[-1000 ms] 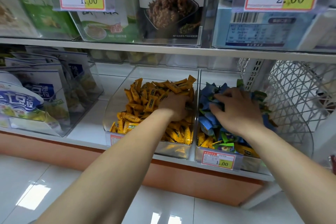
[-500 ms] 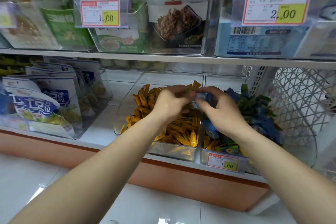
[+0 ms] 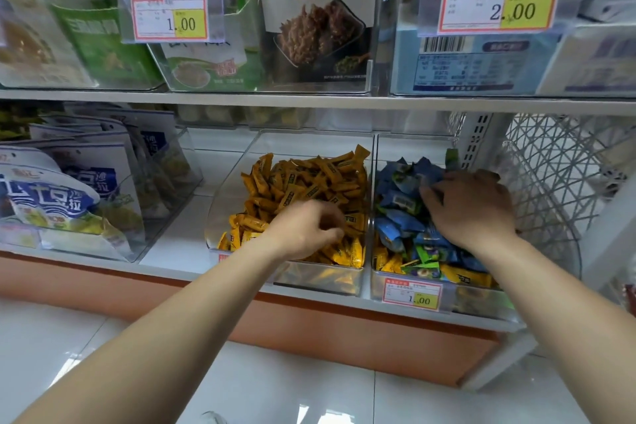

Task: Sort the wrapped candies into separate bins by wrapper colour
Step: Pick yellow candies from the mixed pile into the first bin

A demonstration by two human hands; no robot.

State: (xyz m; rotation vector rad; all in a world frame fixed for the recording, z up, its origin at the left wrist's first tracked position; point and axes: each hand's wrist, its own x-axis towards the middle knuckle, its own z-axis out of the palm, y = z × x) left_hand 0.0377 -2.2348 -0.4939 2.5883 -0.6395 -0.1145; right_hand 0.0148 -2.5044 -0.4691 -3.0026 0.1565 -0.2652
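Note:
Two clear bins stand side by side on the lower shelf. The left bin is filled with yellow-wrapped candies. The right bin holds a pile of blue-wrapped candies, with a few green candies and yellow candies at its front. My left hand hovers low over the front of the yellow pile, fingers curled and blurred; whether it holds a candy is unclear. My right hand lies palm down on the blue pile, fingers spread over the wrappers.
A price tag hangs on the right bin's front. Blue-and-white snack bags fill a clear bin to the left. A white wire basket stands to the right. The upper shelf with packaged goods overhangs the bins.
My hands had met above the divider between the bins. They have since parted: the left dropped onto the yellow bin, the right went back onto the blue pile.

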